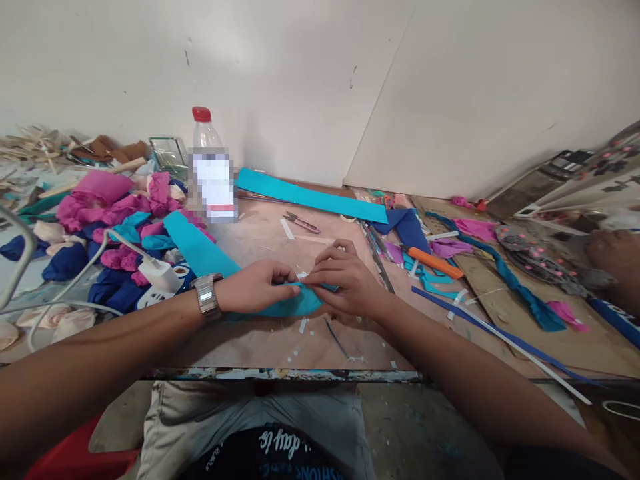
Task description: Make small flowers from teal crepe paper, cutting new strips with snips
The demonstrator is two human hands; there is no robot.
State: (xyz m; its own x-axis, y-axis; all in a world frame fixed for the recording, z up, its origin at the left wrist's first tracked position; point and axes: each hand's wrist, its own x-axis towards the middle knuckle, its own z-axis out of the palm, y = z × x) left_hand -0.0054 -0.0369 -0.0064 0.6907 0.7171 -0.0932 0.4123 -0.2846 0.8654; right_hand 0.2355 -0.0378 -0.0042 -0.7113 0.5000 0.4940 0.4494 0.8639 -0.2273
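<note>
A bright turquoise strip (203, 250) runs from the back left down to the table's front middle, its near end bunched between my hands. My left hand (257, 287), with a metal-band watch on the wrist, pinches the strip between thumb and fingers. Close beside it, my right hand (343, 277) has its fingers bent over the strip's end. A tiny whitish bit shows between the fingertips, too small to name. Behind my hands lie small thread snips (303, 223) with pinkish handles. A second turquoise strip (313, 199) stretches along the wall.
At left sit pink, navy and cream fabric pieces (107, 200), a power strip with a white charger (160, 273), and a red-capped bottle (206, 133). Rightward lie an orange cutter (435, 262), blue strips, and a grey flower-like piece (535, 257). Another person's hand (613, 257) is far right.
</note>
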